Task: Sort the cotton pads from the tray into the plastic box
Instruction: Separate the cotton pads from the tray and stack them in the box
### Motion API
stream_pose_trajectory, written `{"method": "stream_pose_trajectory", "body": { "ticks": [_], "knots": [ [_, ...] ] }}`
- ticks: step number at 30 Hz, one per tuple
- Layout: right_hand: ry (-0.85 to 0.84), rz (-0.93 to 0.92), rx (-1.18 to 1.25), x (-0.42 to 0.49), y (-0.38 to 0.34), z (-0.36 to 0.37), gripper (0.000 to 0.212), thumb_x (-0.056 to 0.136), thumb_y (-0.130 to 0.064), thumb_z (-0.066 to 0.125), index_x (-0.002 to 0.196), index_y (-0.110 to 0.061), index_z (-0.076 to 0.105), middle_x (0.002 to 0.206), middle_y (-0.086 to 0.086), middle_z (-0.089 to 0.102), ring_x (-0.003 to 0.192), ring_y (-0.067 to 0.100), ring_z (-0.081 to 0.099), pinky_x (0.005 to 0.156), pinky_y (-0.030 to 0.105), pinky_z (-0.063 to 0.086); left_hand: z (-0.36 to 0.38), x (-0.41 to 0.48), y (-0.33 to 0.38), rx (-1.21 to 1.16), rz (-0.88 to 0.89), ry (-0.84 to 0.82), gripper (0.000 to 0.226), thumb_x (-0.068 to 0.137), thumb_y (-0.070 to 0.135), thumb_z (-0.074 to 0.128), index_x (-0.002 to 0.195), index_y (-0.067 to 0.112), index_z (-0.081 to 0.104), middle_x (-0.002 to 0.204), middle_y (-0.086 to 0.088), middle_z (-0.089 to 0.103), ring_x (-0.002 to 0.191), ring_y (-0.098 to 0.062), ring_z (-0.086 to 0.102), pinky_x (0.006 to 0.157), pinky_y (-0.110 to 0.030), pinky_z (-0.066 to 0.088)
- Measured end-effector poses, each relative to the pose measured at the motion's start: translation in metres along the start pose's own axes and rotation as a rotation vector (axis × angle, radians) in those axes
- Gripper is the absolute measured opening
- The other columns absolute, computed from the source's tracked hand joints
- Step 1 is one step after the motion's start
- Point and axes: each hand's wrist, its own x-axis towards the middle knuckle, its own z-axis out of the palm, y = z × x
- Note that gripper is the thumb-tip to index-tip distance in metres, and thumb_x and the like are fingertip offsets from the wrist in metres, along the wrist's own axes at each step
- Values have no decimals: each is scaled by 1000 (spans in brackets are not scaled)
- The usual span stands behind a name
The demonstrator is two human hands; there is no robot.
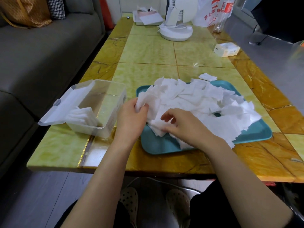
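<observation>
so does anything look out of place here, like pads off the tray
Yes. One stray pad lies on the table just past the far right corner of the tray, and several cotton pads overhang its near right edge. The rest sit in a loose heap on the tray; nothing looks damaged.

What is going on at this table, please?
A person is sorting pads from the tray into the box. The left hand grips a few pads at the pile's left edge; the right hand pinches one nearer the front. The box, lid open, holds a small stack; most pads are on the tray.
</observation>
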Motion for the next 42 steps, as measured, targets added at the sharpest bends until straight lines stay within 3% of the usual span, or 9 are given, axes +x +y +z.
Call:
{"method": "stream_pose_trajectory", "body": {
  "ticks": [3, 8, 12, 15, 20, 24, 29, 38, 42],
  "knots": [
    [-149, -34, -219, -1, -4, 10, 56, 78, -38, 70, 126, -21, 49, 120, 2, 47, 110, 18, 45, 88, 33, 42, -1, 2, 0, -3, -20, 47, 16, 92, 13, 53, 88, 1, 63, 71, -2, 56, 63, -11, 45, 54, -17, 34],
    [-8, 32, -256, 5, -8, 14, 36, 87, -21, 59, 121, -13, 49, 117, 8, 46, 101, 27, 52, 79, 37, 44, -1, 1, 0, -22, -28, 56, 20, 91, 13, 53, 93, -4, 63, 88, -24, 63, 72, -17, 47, 66, -31, 39],
    [-53, 46, -248, 4, -4, 11, 33, 90, -10, 52, 122, -15, 49, 120, 6, 45, 102, 26, 52, 84, 34, 43, -3, 0, 0, -52, -30, 35, 13, 92, 12, 53, 88, 6, 64, 70, 2, 57, 62, -4, 47, 58, -19, 38],
    [-50, 79, -214, 4, -1, 8, 36, 88, -1, 47, 121, -15, 53, 120, 7, 48, 105, 25, 52, 88, 34, 43, -4, 0, 2, -55, -32, 32, 13, 92, 11, 52, 83, 11, 61, 65, 9, 52, 55, 1, 45, 50, -10, 34],
    [55, 98, -182, 3, 2, 3, 22, 96, -20, 47, 112, -16, 62, 112, 5, 61, 99, 21, 56, 83, 33, 45, -3, 1, 1, -42, -35, 44, 15, 92, 11, 52, 84, 2, 61, 66, 3, 50, 61, -8, 41, 54, -18, 33],
    [32, 32, -317, 3, -7, 7, 36, 91, -38, 54, 122, -20, 53, 120, 2, 49, 112, 21, 46, 82, 33, 39, -1, 2, 1, -44, -34, 45, 18, 91, 12, 53, 92, -2, 64, 77, -10, 59, 70, -15, 46, 63, -29, 38],
    [25, -4, -425, 8, -12, 17, 32, 89, -35, 56, 115, -17, 52, 115, 3, 48, 107, 23, 46, 74, 34, 39, 0, 1, 1, -51, -40, 32, 14, 92, 12, 53, 93, 8, 66, 72, 5, 58, 65, -7, 49, 61, -24, 40],
    [82, 70, -208, 7, -7, 6, 24, 95, -31, 50, 103, -18, 68, 104, 3, 60, 97, 21, 57, 72, 29, 38, -3, 1, 1, -67, -31, 45, 12, 92, 10, 53, 86, 11, 63, 67, 9, 54, 55, 5, 47, 50, -9, 35],
    [283, 56, 4, 8, -2, 3, 20, 92, -31, 56, 100, -16, 67, 105, 2, 60, 101, 18, 53, 82, 29, 42, -3, 0, 2, -59, -31, 52, 12, 92, 10, 52, 85, 10, 63, 68, 7, 55, 58, -1, 45, 50, -9, 35]
  ]
}}
